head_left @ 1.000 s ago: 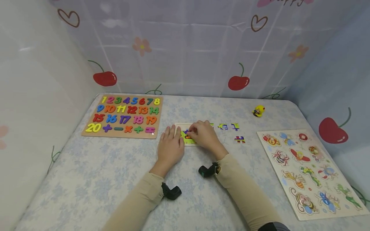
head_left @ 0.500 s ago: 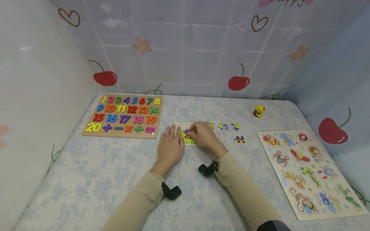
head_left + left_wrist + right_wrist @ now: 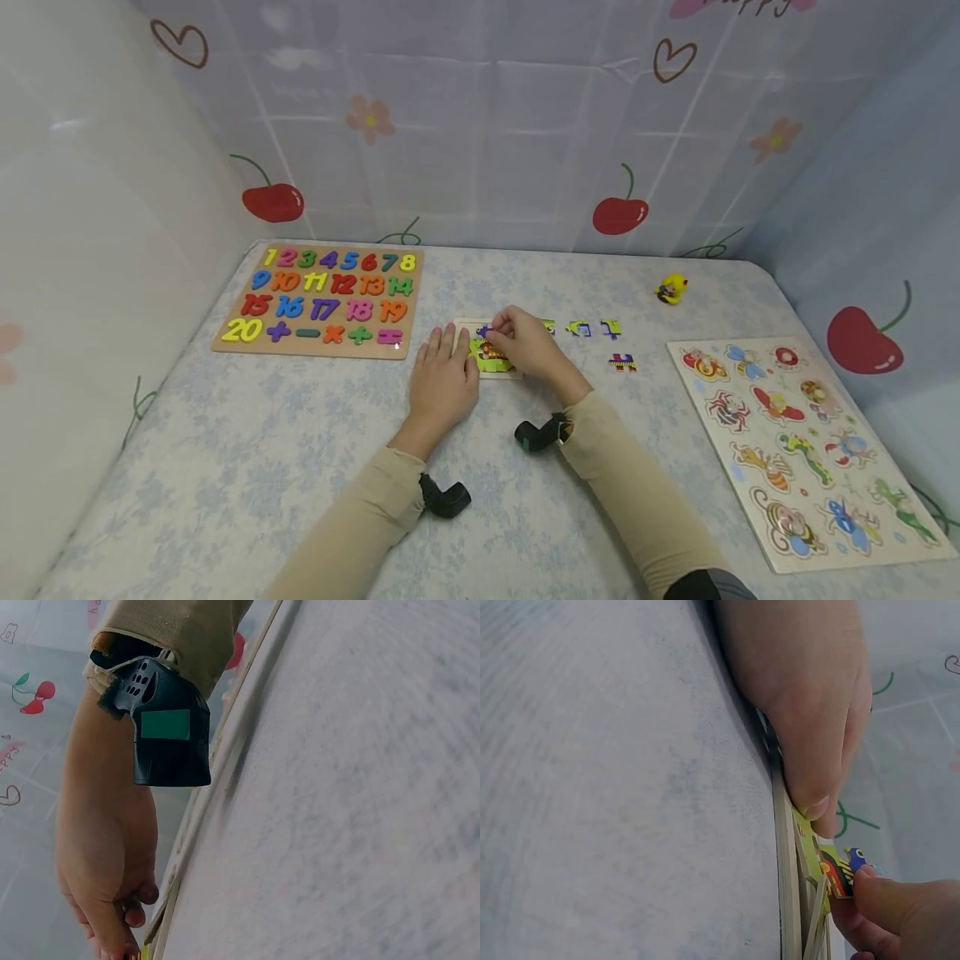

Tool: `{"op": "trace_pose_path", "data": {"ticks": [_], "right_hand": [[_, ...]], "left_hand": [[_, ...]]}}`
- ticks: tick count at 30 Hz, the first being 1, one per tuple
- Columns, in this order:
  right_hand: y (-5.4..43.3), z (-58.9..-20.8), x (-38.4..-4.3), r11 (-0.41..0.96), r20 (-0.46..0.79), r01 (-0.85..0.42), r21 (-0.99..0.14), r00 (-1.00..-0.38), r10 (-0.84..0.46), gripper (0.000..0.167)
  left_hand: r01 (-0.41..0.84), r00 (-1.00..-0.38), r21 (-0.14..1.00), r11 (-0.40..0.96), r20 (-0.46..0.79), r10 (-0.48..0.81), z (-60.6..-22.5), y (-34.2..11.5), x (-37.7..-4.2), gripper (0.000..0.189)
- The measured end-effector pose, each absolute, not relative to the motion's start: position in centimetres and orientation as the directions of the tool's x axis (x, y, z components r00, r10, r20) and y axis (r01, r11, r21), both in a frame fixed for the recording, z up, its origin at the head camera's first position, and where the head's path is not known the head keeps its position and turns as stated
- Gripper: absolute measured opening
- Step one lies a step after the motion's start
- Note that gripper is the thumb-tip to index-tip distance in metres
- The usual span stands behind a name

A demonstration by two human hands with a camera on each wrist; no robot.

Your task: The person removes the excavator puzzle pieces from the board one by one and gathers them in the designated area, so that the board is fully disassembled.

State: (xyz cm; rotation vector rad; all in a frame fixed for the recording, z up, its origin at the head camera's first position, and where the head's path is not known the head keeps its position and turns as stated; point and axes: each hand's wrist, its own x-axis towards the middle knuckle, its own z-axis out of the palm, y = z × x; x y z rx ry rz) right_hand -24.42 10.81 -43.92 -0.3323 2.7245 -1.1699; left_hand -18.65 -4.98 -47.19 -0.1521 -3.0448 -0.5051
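A small wooden jigsaw puzzle (image 3: 463,323) with a green and yellow picture lies in mid-table. My left hand (image 3: 442,383) rests along its left side with straight fingers, and in the right wrist view the left thumb touches a green piece (image 3: 806,844). From the right, my right hand (image 3: 531,343) pinches a purple, yellow and black puzzle piece (image 3: 856,858) between thumb and fingers, just over the puzzle. The left wrist view shows the right hand (image 3: 109,847), its fingertips cut off by the bottom edge. Loose puzzle pieces (image 3: 622,362) lie to the right.
A number board (image 3: 397,333) lies at the back left. On the right is a large insect puzzle board (image 3: 686,400), and behind it stands a small yellow figure (image 3: 671,288). Black wrist cameras (image 3: 447,501) hang beside both wrists. A printed curtain (image 3: 480,150) encloses the table's back and sides.
My right hand has shifted slightly away from me and lifted a little at the puzzle, so more of the picture shows below its fingers. The left hand has stayed in place.
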Motion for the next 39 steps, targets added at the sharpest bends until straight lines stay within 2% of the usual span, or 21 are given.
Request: {"op": "trace_pose_path", "data": {"ticks": [7, 12, 22, 29, 39], "right_hand": [[11.1, -43.8, -24.4, 0.619, -0.005, -0.135, -0.774, -0.975, -0.22, 0.016], [12.5, -43.1, -24.2, 0.607, -0.013, -0.097, -0.789, -0.984, -0.175, 0.019], [18.3, -42.1, -22.8, 0.727, -0.119, -0.007, -0.687, -0.985, -0.122, 0.022], [22.5, -42.4, -21.8, 0.772, -0.131, 0.019, -0.635, -0.988, -0.083, 0.022], [24.4, -43.0, -21.4, 0.809, -0.135, 0.026, -0.587, -0.989, -0.066, 0.02]], "left_hand": [[0.105, -0.994, 0.32, 0.942, 0.063, 0.09, -47.2, -5.0, -18.6, 0.056], [0.101, -0.995, 0.326, 0.94, 0.059, 0.087, -47.2, -5.0, -18.6, 0.056], [0.098, -0.995, 0.351, 0.931, 0.051, 0.086, -47.3, -5.0, -18.6, 0.056], [0.096, -0.995, 0.345, 0.933, 0.051, 0.084, -47.3, -5.0, -18.6, 0.056], [0.099, -0.995, 0.343, 0.934, 0.054, 0.086, -47.3, -5.0, -18.5, 0.056]]}}
